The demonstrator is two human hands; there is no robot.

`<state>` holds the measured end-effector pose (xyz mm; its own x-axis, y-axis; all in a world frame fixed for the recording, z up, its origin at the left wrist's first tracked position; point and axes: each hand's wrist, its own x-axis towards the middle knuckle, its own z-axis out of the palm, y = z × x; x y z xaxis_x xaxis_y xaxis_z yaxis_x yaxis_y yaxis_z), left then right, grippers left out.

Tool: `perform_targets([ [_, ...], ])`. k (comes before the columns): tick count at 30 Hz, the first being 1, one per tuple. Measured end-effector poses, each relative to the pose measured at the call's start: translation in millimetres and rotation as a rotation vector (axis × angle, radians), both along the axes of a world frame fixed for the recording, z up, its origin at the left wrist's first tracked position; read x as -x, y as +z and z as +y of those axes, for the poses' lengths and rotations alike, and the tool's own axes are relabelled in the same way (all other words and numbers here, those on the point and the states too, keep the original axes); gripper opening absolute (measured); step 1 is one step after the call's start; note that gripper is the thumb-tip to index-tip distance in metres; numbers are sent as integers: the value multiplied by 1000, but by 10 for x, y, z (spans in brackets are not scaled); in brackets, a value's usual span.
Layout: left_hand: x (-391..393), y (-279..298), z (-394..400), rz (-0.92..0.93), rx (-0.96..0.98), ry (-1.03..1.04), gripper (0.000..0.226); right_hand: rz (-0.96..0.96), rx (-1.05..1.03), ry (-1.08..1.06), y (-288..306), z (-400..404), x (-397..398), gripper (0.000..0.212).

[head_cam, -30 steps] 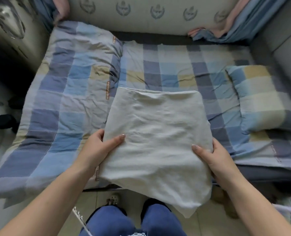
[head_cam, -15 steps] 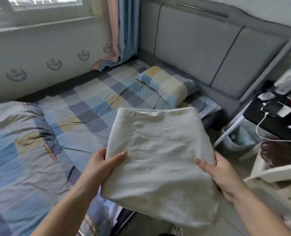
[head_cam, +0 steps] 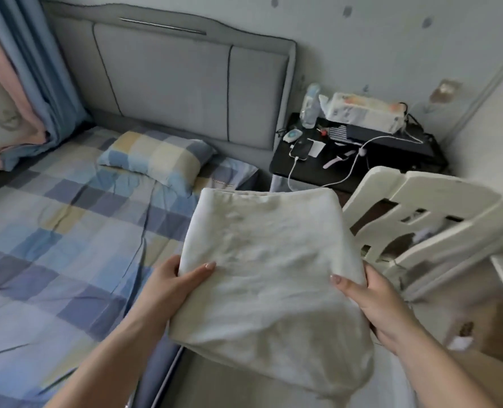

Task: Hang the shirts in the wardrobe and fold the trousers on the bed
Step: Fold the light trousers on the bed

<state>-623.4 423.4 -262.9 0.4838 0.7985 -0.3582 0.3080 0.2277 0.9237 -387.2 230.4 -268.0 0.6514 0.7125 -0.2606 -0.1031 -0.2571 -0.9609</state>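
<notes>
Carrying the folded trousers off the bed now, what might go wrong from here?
The folded trousers are held only at their near edges by the left hand and right hand; the drooping near corner may unfold. The white chair stands close on the right and may snag them.

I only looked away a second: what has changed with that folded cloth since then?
The folded cream garment was lifted off the bed and carried right, toward the white chair, as the view swung that way. Unchanged: the left hand and right hand grip its sides, thumbs on top.
</notes>
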Motion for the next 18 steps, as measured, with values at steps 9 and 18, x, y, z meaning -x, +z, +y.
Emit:
perform_targets([
  [9,-1684,-4,-879,-15,43,-229,51,-42,39,-290,10,-1355,-1163,89],
  [18,-3141,-73,-1463,17,23,-487,25,-22,82,-594,-135,-2371,-1856,26],
])
